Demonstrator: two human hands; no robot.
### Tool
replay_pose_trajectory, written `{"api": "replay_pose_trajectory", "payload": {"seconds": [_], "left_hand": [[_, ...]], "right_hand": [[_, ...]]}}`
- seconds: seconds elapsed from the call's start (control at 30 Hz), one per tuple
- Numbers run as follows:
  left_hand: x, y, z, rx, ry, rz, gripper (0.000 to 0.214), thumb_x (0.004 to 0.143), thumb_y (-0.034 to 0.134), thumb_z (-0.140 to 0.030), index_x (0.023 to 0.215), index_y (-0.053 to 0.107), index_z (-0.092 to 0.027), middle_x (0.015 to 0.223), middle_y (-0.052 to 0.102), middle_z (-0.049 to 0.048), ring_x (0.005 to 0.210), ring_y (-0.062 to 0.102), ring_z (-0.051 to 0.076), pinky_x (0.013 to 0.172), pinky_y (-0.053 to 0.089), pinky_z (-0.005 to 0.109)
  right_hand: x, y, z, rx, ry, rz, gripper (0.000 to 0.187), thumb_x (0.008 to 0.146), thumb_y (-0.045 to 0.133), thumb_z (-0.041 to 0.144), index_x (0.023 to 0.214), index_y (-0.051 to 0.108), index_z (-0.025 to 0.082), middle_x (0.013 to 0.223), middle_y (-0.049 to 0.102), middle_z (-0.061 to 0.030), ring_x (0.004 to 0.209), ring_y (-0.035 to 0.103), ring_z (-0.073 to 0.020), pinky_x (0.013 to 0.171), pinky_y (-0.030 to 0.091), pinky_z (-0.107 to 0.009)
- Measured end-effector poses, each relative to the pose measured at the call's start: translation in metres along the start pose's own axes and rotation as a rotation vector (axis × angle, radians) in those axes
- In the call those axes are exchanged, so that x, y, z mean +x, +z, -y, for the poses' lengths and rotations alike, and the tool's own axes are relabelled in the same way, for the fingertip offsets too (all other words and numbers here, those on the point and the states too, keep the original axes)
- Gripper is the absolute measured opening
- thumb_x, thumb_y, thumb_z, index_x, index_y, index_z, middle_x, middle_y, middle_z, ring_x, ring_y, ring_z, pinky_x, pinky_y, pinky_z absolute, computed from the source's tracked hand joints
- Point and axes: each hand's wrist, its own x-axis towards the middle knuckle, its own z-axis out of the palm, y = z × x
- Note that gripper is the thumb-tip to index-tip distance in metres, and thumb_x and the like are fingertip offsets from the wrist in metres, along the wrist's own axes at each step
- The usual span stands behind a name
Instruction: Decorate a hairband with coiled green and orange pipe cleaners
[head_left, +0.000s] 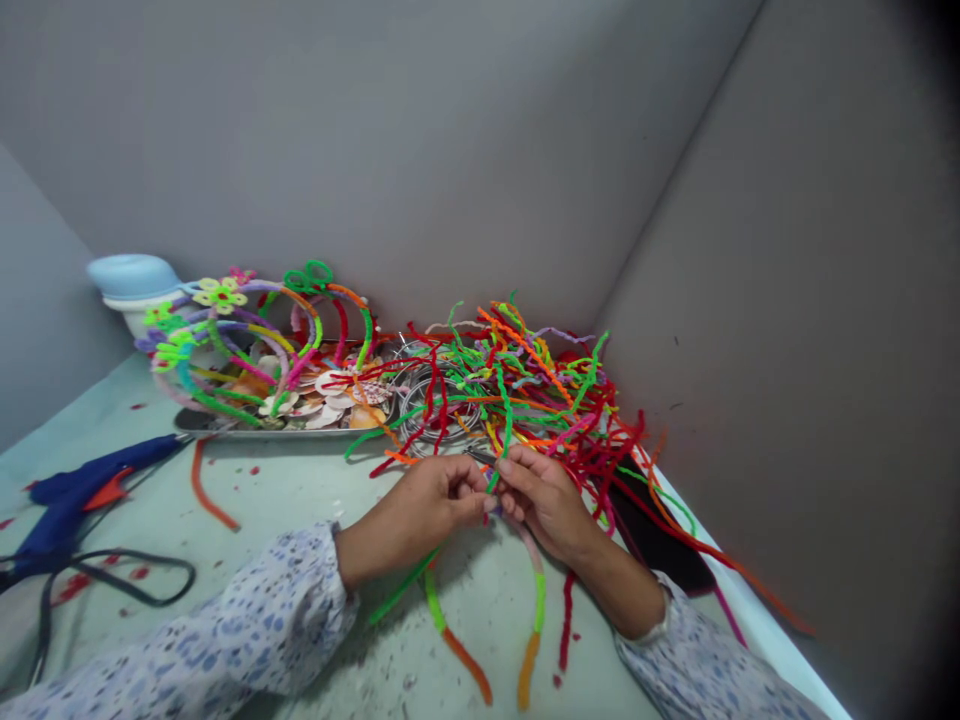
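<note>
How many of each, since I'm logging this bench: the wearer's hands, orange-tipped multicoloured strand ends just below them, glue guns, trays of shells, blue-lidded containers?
Hands: 2, left hand and right hand
Orange-tipped strand ends: 2
Glue gun: 1
Shell tray: 1
Blue-lidded container: 1
Total: 7

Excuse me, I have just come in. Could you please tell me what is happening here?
A person's left hand and right hand are together over the table, pinching a green fuzzy stem at what looks like a multicoloured band, its ends hanging below. The join is hidden by the fingers. Just behind lies a tangled pile of fuzzy stems. Flower-topped bands stand over shells in a metal tray, and a blue glue gun lies at the left.
</note>
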Motion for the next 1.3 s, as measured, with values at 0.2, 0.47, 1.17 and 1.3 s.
{"api": "replay_pose_trajectory", "payload": {"seconds": [0.2,0.47,1.17,1.3], "left_hand": [[0.004,-0.001,0.001,-0.155,-0.019,0.058,0.018,0.079,0.059,-0.03,0.071,0.058,-0.014,0.06,0.055,-0.0026,0.056,0.044,0.009,0.054,0.031,0.021],[0.001,-0.003,0.001,-0.678,-0.315,0.229,0.02,0.072,0.069,-0.031,0.069,0.059,-0.014,0.053,0.055,-0.0028,0.038,0.031,0.003,0.038,0.015,0.02],[0.006,-0.008,0.008,-0.537,-0.234,0.195,0.021,0.073,0.068,-0.033,0.076,0.063,-0.012,0.065,0.06,0.001,0.048,0.033,0.005,0.044,0.018,0.02],[0.006,-0.008,0.007,-0.577,-0.246,0.227,0.021,0.072,0.068,-0.032,0.078,0.065,-0.012,0.065,0.06,0.0006,0.046,0.03,0.004,0.043,0.016,0.021]], "right_hand": [[0.0,0.002,0.001,0.119,-0.012,-0.043,0.018,0.075,0.068,0.029,0.076,0.055,0.017,0.051,0.055,0.0054,0.04,0.043,-0.0049,0.04,0.032,-0.015],[-0.005,0.01,0.005,0.295,-0.023,0.011,0.018,0.07,0.074,0.028,0.078,0.062,0.017,0.062,0.058,0.0039,0.047,0.049,-0.0039,0.048,0.041,-0.014],[0.003,0.003,0.001,0.232,-0.12,-0.183,0.017,0.074,0.07,0.029,0.072,0.055,0.02,0.056,0.054,0.0061,0.045,0.046,-0.0052,0.042,0.034,-0.015],[0.002,0.004,0.001,0.277,-0.089,-0.168,0.015,0.074,0.069,0.027,0.074,0.056,0.021,0.057,0.054,0.006,0.045,0.046,-0.0053,0.043,0.036,-0.016]]}}
